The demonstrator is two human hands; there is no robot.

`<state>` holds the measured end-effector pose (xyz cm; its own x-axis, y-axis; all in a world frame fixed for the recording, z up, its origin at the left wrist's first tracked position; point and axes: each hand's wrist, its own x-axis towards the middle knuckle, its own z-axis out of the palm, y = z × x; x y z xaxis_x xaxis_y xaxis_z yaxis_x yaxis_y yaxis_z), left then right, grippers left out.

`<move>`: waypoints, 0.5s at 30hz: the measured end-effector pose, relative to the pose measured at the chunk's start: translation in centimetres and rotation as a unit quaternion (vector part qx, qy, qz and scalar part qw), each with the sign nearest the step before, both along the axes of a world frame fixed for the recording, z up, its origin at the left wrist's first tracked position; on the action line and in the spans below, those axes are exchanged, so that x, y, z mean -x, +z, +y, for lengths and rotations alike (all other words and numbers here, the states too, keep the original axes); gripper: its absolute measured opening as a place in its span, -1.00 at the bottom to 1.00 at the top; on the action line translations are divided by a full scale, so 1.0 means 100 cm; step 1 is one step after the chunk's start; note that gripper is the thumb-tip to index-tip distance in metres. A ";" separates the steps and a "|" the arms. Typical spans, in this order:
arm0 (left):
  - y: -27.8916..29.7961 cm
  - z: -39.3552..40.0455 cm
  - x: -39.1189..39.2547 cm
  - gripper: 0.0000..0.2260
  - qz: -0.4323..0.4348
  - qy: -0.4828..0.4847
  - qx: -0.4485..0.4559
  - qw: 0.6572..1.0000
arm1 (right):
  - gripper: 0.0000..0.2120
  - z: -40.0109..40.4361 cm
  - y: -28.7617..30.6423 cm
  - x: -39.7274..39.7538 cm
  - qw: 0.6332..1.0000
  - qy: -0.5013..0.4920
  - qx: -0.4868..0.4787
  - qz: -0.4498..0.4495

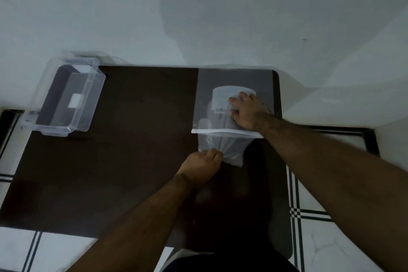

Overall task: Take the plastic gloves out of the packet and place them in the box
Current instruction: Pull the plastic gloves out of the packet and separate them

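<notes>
Plastic gloves [227,150] hung half out of the packet [234,81] at the worktop's [132,139] right end. The left hand [203,161] pinched them closed-fingered to pull, while the right hand [249,110] pressed flat, pinning the packet. The box [66,95] sat well apart at the left.

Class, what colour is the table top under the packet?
Dark brown table top, seen in the head view.

Right hand [248,111] flat on packet [220,83]; left hand [204,161] pinching gloves [229,150] at opening.
</notes>
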<state>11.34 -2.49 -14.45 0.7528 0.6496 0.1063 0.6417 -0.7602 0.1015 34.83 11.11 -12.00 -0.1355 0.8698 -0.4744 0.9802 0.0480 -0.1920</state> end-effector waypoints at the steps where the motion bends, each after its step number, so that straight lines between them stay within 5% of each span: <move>1: 0.000 -0.007 0.003 -0.69 -0.005 0.001 0.008 1.000 | -0.40 0.000 0.000 0.000 1.000 0.002 -0.002 -0.003; 6: -0.003 -0.048 0.017 -0.84 -0.033 0.009 -0.007 0.999 | -0.40 0.003 -0.009 -0.002 0.999 0.020 -0.024 -0.011; 15: -0.003 -0.114 0.046 -0.71 -0.046 0.034 0.033 0.998 | -0.51 -0.025 0.004 0.035 0.990 0.015 -0.133 -0.039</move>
<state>6.76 -13.89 -14.77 0.6954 0.7071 0.1283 0.6777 -0.7046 0.2102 31.38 8.60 -11.59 -0.1353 0.9614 -0.2397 0.9889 0.1160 -0.0930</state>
